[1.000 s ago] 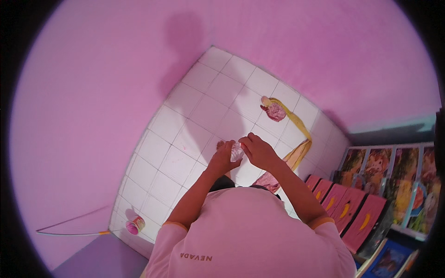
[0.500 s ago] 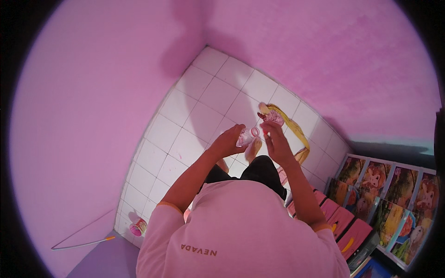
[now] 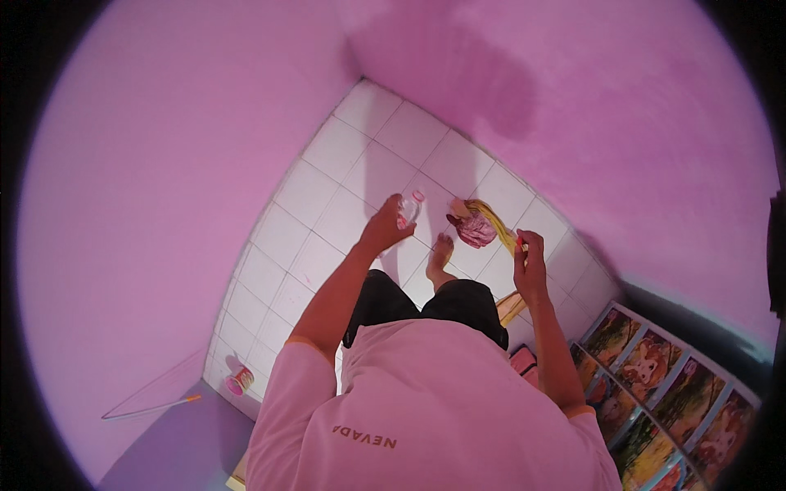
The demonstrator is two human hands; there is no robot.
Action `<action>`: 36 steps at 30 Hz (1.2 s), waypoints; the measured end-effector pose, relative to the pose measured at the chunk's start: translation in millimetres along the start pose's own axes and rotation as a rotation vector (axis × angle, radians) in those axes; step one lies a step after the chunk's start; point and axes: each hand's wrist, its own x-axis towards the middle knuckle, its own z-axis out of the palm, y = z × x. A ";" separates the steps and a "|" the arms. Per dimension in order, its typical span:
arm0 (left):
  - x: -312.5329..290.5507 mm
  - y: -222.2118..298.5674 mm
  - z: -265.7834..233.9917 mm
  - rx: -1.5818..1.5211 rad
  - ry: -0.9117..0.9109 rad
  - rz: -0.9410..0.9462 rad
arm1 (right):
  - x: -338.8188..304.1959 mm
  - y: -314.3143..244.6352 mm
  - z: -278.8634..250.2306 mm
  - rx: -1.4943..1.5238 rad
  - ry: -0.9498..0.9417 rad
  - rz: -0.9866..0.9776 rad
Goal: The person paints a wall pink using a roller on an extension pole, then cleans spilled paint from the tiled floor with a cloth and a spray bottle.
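Observation:
My left hand (image 3: 386,227) is closed around a clear plastic bottle (image 3: 408,213), held upright over the floor with its pinkish neck tilted away from me. My right hand (image 3: 531,258) is apart from it to the right, its fingers pinched on a small red bottle cap (image 3: 521,243). Between the hands, on the floor, lies a crumpled pink patterned cloth (image 3: 476,231). A yellow cloth strip (image 3: 491,216) runs from it toward my right hand and passes behind the fingers.
White tiles (image 3: 319,196) cover the floor between two pink walls. A drawer cabinet (image 3: 655,368) with cartoon pictures stands at the lower right. At the lower left, a pink-and-white cup (image 3: 239,380) is on the floor beside a purple surface (image 3: 180,450). My bare foot (image 3: 440,252) is near the pink cloth.
My hands have moved apart: the left went left and away from me with the bottle, the right went right with the red cap. My view has shifted a little.

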 end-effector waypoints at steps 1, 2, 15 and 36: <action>13.9 3.4 -2.5 -0.013 -0.003 -0.030 | 2.2 10.8 -5.1 -0.010 -0.019 0.025; 32.3 -11.0 4.9 -0.006 0.038 0.008 | 5.3 24.7 -8.3 -0.029 -0.024 0.016; 182.0 -42.7 -18.6 0.098 0.045 -0.085 | 37.8 59.7 -27.8 -0.015 -0.039 0.223; 235.1 -43.3 -32.6 0.183 -0.099 -0.167 | 63.7 52.6 -16.3 -0.017 -0.015 0.272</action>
